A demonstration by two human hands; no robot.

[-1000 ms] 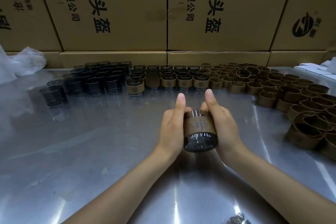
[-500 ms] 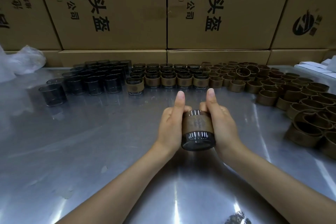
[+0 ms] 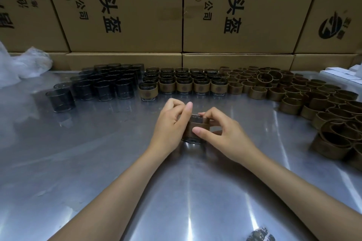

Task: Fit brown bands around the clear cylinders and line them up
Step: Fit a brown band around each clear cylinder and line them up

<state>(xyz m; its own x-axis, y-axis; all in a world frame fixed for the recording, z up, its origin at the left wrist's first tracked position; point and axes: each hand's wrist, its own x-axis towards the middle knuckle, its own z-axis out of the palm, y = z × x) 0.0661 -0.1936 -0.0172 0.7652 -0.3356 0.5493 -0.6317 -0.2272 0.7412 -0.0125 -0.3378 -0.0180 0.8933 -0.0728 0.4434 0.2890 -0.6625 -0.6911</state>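
At the middle of the metal table (image 3: pixel 98 162) stands a clear cylinder (image 3: pixel 196 119) with a brown band (image 3: pixel 197 132) round it, upright on the surface. My left hand (image 3: pixel 170 123) grips its left side, thumb up by the rim. My right hand (image 3: pixel 221 131) pinches the band from the right, thumb across its front. Both hands hide most of the cylinder. Behind them, banded cylinders (image 3: pixel 184 86) stand in rows. Bare dark-tinted clear cylinders (image 3: pixel 101 86) cluster at the back left, and loose brown bands (image 3: pixel 293 92) spread along the back right.
Stacked cardboard boxes (image 3: pixel 125 10) wall off the back of the table. A crumpled plastic bag (image 3: pixel 23 64) lies at the far left, and white cartons (image 3: pixel 340 76) sit at the far right. Bands reach down the right edge (image 3: pixel 333 139).
The cylinder was held tilted toward me above the table with both thumbs straight up; now it stands upright on the table and my right thumb lies across the band.
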